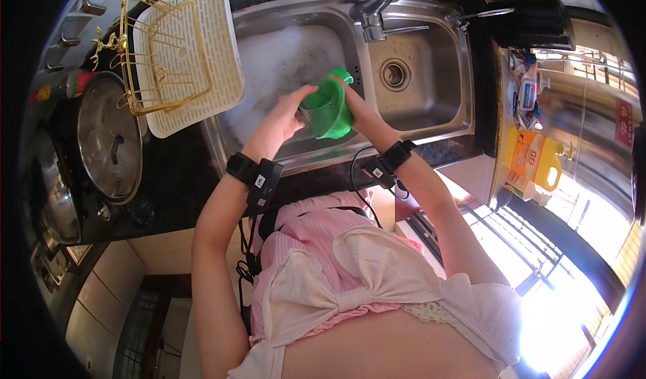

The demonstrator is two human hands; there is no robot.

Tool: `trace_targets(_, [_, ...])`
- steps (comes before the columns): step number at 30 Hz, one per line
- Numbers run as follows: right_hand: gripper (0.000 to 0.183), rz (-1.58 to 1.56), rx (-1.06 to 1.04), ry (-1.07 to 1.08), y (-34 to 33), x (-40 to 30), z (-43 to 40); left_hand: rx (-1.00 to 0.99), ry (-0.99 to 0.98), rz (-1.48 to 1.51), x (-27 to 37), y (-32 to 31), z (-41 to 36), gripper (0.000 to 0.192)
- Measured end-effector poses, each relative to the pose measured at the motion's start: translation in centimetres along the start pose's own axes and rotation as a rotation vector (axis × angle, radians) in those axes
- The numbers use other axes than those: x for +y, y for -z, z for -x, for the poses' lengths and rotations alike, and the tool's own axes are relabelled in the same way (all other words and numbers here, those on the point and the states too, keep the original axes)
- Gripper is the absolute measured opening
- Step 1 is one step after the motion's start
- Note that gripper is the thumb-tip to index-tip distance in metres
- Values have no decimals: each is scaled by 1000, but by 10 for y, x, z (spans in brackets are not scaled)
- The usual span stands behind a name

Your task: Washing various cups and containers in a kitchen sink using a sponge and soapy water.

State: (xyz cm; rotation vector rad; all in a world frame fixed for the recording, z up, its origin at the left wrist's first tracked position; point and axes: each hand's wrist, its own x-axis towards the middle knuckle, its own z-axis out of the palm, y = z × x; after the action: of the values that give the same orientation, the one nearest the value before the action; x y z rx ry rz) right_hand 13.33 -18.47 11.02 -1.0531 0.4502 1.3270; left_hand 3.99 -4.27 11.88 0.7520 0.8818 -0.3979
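Note:
Over the front right of the left sink basin [282, 166], both hands hold a bright green cloth [339, 121]. The cloth curves into a cup shape. A glossy, see-through surface shows within the curve, but whether a clear vessel is inside I cannot tell. My left hand [290, 109] grips its left side, fingers at the upper edge and thumb lower down. Mostly behind the cloth, my right hand [356, 106] holds the right side, and its fingertips are hidden. White suds [287, 51] cover much of the water in this basin.
The right basin [429, 86] has an open drain [394, 74]; the faucet [373, 18] reaches over the divider. Left of the sink, a gold wire rack [202, 61] stands on a white slotted drainboard [227, 51]. A lidded pan [111, 141] sits farther left. Yellow jugs [535, 157] stand right.

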Motion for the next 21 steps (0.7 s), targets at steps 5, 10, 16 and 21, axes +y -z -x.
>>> trace_targets(5, [46, 177, 256, 264, -15, 0, 0, 110, 262, 171, 8, -24, 27, 41])
trace_targets(10, [51, 864, 405, 681, -23, 9, 5, -26, 173, 270, -16, -9, 24, 42])
trace_targets(16, [30, 1284, 270, 1024, -23, 4, 14, 41, 22, -111, 4, -13, 42, 50])
trace_targets(21, [27, 1441, 318, 924, -28, -6, 13, 53, -18, -218, -2, -2, 36, 56])
